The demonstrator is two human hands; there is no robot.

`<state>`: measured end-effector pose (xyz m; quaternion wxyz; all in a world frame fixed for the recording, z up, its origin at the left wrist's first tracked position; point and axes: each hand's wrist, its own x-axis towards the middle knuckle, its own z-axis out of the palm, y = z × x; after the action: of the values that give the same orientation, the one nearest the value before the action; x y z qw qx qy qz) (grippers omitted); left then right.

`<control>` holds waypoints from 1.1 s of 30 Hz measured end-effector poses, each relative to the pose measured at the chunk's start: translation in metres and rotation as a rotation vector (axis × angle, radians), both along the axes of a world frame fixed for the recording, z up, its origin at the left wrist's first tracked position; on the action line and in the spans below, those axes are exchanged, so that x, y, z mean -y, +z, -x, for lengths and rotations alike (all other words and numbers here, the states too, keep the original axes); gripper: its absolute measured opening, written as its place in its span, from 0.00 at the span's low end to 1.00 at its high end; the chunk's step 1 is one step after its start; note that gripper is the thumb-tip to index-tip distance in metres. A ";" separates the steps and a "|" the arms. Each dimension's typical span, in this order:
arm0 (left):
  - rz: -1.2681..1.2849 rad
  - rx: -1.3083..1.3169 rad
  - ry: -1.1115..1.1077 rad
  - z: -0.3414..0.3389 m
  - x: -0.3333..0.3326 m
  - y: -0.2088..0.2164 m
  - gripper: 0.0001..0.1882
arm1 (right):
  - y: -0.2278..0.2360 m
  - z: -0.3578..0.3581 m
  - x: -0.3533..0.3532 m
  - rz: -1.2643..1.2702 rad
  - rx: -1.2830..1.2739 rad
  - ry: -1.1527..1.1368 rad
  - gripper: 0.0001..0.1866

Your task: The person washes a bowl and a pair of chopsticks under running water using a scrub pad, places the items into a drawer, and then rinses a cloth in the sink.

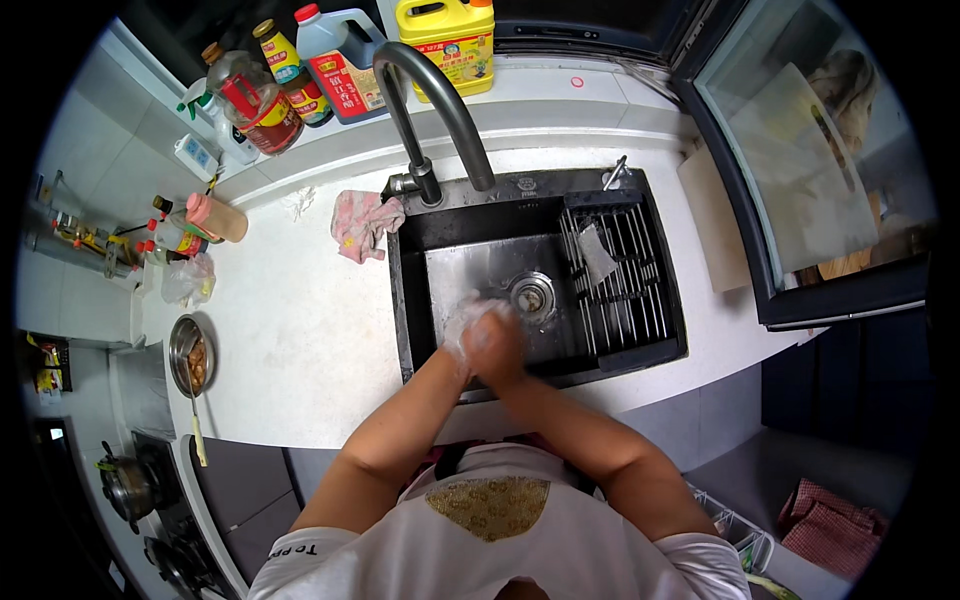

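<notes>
Both of my hands are together over the near left part of the black sink [408,340], smeared by motion. White, foam-like stuff covers my left hand [462,333], and its fingers cannot be made out. Pressed against it is my right hand [497,345], whose fingers are too blurred to tell apart. Whether anything lies between the hands is hidden. Just beyond them sits the round metal drain [533,297]. The grey curved faucet [440,85] arches over the sink's far edge, with no water visible from its spout.
A black-and-steel drying rack [630,285] fills the sink's right side, holding a whitish packet [597,254]. A pink cloth [362,225] lies left of the faucet. On the far-left counter edge stands a metal bowl [190,365] with brownish food. Bottles and jugs [345,65] line the window ledge.
</notes>
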<state>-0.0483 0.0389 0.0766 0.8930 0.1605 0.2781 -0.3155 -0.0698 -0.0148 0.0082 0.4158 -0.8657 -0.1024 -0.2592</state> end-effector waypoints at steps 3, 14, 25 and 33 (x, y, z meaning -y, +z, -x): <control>-0.154 0.033 -0.073 0.003 0.002 0.029 0.13 | 0.096 -0.007 0.020 -0.279 -0.172 -0.040 0.09; -0.085 0.071 -0.032 -0.007 0.005 0.014 0.11 | 0.117 -0.005 0.023 -0.101 -0.370 -0.072 0.13; -0.331 0.236 -0.155 -0.002 -0.006 0.040 0.22 | 0.016 -0.035 0.055 -0.533 -0.450 0.085 0.12; -0.058 0.354 -0.104 0.002 -0.030 0.051 0.33 | 0.059 -0.017 0.092 -1.157 -1.175 0.354 0.19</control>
<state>-0.0500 0.0687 0.1271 0.9054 0.2534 0.1170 -0.3198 -0.0532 -0.1068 0.0674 0.8139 -0.4815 0.1453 0.2908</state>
